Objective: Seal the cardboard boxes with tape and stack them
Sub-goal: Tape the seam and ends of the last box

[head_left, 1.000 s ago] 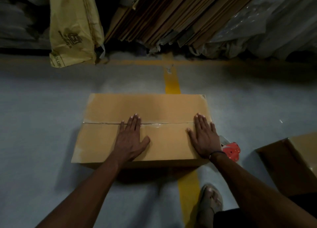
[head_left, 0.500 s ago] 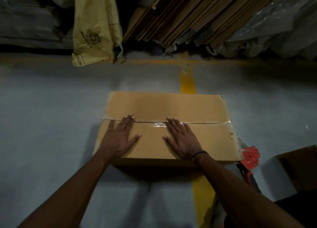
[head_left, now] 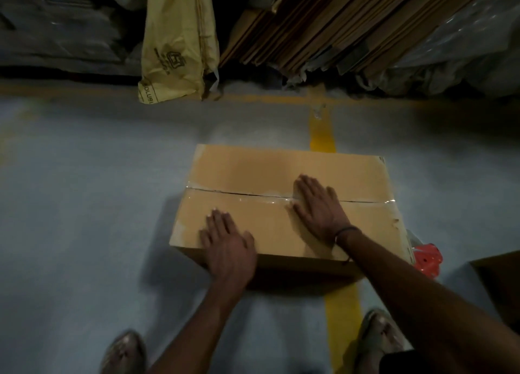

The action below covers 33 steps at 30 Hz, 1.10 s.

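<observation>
A closed brown cardboard box (head_left: 261,171) lies on the grey floor, with clear tape (head_left: 253,196) running along its centre seam. My left hand (head_left: 228,241) lies flat on the near left part of the lid, fingers straight. My right hand (head_left: 318,205) presses flat across the taped seam right of centre. A red tape dispenser (head_left: 427,258) sits on the floor at the box's near right corner, partly hidden by it. The corner of a second cardboard box (head_left: 498,278) shows at the right edge.
Flattened cardboard sheets (head_left: 323,25) lean against the back wall, with a yellow sack (head_left: 177,44) to their left and plastic-wrapped bundles on both sides. A yellow floor line (head_left: 322,131) runs under the box. My two feet (head_left: 123,351) stand close behind it.
My left hand slid back from the seam toward the box's near edge. My right hand moved from the right end to the middle, then forward onto the seam. The view shifted left.
</observation>
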Motion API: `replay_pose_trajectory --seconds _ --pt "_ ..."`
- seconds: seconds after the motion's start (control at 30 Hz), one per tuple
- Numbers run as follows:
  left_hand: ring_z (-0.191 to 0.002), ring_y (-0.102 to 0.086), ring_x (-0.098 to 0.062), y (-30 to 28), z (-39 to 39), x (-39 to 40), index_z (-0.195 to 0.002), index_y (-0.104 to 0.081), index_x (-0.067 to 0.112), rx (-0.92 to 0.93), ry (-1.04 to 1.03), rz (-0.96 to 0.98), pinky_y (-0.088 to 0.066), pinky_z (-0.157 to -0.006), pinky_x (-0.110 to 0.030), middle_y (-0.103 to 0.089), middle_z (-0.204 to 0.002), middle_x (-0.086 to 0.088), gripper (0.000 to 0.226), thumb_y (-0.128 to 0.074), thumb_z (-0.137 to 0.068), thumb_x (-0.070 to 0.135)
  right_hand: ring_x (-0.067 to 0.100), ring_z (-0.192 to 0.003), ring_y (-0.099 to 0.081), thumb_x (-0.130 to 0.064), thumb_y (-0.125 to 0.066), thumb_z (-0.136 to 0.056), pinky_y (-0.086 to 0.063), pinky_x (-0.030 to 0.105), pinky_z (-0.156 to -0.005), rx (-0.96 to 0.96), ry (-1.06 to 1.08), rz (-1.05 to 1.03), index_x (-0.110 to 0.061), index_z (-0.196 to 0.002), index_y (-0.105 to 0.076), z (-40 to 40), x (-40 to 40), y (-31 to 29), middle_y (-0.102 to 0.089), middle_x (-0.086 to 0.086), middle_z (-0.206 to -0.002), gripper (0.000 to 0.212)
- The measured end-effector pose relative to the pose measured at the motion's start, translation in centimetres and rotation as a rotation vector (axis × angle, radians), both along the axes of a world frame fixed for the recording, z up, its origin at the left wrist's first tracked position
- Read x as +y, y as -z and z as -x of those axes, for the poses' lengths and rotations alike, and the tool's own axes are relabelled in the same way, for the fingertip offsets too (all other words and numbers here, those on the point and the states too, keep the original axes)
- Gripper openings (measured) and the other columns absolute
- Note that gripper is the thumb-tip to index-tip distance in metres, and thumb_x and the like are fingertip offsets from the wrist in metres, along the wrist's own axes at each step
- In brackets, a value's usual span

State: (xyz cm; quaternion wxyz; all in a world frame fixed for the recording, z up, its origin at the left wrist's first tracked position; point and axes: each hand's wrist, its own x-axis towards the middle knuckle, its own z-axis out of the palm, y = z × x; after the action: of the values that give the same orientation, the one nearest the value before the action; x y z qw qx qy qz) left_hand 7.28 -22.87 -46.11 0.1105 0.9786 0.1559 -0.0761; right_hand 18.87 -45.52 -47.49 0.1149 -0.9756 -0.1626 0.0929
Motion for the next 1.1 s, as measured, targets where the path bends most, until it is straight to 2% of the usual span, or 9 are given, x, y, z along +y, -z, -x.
replay_pose_trajectory --seconds 0.13,0.27,0.4,0.47,0.57,0.67,0.77,1.0,1.1 --pt "-0.127 -0.041 -0.031 -1.8 3.3 -6.8 -0.161 -0.028 0.02 0.046 0.054 0.036 -0.04 -0.105 -0.048 -0.042 -0.145 -0.016 0.071 -0.039 -0.101 0.056 0.024 -0.157 -0.007 -0.063 -0.015 -0.097 -0.019 0.057 -0.119 0.033 0.04 0.146 -0.023 -0.163 -0.01 -5.9 -2.6 -0.8 -0.001 -0.002 -0.171 0.078" --pt "-0.112 -0.051 -0.024 -0.8 5.4 -9.8 -0.163 0.016 0.021 0.137 0.061 0.111 -0.044 -0.093 -0.038 -0.052 -0.133 -0.011 0.089 -0.03 -0.102 0.067 0.027 -0.157 -0.007 -0.071 -0.033 -0.097 -0.017 0.064 -0.117 0.064 0.171 0.138 -0.028 -0.162 -0.013 -9.8 -4.7 -0.8 -0.003 0.002 -0.171 0.081" --pt "-0.118 -0.043 -0.023 0.1 5.1 -10.1 -0.159 0.026 0.023 0.102 -0.002 0.299 -0.046 -0.093 -0.035 -0.04 -0.141 -0.014 0.098 -0.03 -0.097 0.075 0.028 -0.154 -0.014 -0.078 -0.035 -0.091 -0.02 0.065 -0.115 0.087 0.237 0.125 -0.032 -0.161 -0.017 -11.3 -5.9 -0.9 -0.019 0.002 -0.167 0.086" --pt "-0.121 -0.04 -0.027 -0.1 4.5 -9.8 -0.16 0.024 0.024 0.109 -0.045 0.382 -0.046 -0.096 -0.04 -0.035 -0.142 -0.018 0.103 -0.032 -0.093 0.08 0.033 -0.148 -0.023 -0.077 -0.037 -0.089 -0.025 0.064 -0.111 0.09 0.217 0.106 -0.035 -0.16 -0.02 -11.2 -6.1 -1.2 -0.029 0.006 -0.162 0.084" --pt "-0.127 -0.034 -0.04 -0.3 2.6 -7.9 -0.163 0.013 0.021 0.094 -0.138 0.411 -0.041 -0.102 -0.045 -0.031 -0.142 -0.025 0.113 -0.048 -0.089 0.078 0.04 -0.138 -0.034 -0.074 -0.037 -0.085 -0.032 0.059 -0.106 0.095 0.206 0.126 -0.041 -0.157 -0.024 -9.8 -6.3 -1.6 -0.041 0.014 -0.152 0.08" --pt "-0.135 -0.026 -0.05 -0.4 -0.5 -4.6 -0.165 0.004 0.02 0.097 -0.194 0.402 -0.035 -0.11 -0.049 -0.025 -0.146 -0.033 0.117 -0.069 -0.085 0.065 0.043 -0.132 -0.035 -0.071 -0.045 -0.09 -0.037 0.056 -0.102 0.113 0.241 0.172 -0.039 -0.158 -0.021 -6.3 -7.0 -1.7 -0.041 0.019 -0.146 0.079" --pt "-0.14 -0.024 -0.05 -0.4 -3.9 -1.5 -0.165 -0.005 0.027 0.104 -0.202 0.467 -0.032 -0.115 -0.05 -0.02 -0.15 -0.031 0.111 -0.079 -0.085 0.049 0.044 -0.13 -0.035 -0.072 -0.044 -0.09 -0.041 0.057 -0.1 0.123 0.269 0.193 -0.032 -0.16 -0.014 -2.2 -7.9 -1.6 -0.038 0.02 -0.144 0.085" --pt "-0.146 -0.036 -0.037 -0.6 -4.0 -2.9 -0.16 -0.03 0.02 -0.091 -0.07 0.473 -0.038 -0.115 -0.044 -0.022 -0.163 -0.017 0.063 -0.058 -0.104 0.03 0.045 -0.132 -0.035 -0.07 -0.04 -0.096 -0.047 0.06 -0.096 0.128 0.401 0.174 -0.017 -0.157 -0.014 5.9 -8.3 -2.1 -0.032 0.023 -0.145 0.085" --pt "-0.145 -0.031 -0.042 -0.9 -0.4 -6.4 -0.16 -0.025 0.026 -0.055 -0.082 0.389 -0.042 -0.11 -0.053 -0.007 -0.166 -0.016 0.066 -0.054 -0.104 0.043 0.044 -0.131 -0.035 -0.067 -0.037 -0.099 -0.047 0.058 -0.094 0.098 0.466 0.196 -0.014 -0.159 -0.013 8.7 -7.1 -2.4 -0.03 0.024 -0.145 0.084"
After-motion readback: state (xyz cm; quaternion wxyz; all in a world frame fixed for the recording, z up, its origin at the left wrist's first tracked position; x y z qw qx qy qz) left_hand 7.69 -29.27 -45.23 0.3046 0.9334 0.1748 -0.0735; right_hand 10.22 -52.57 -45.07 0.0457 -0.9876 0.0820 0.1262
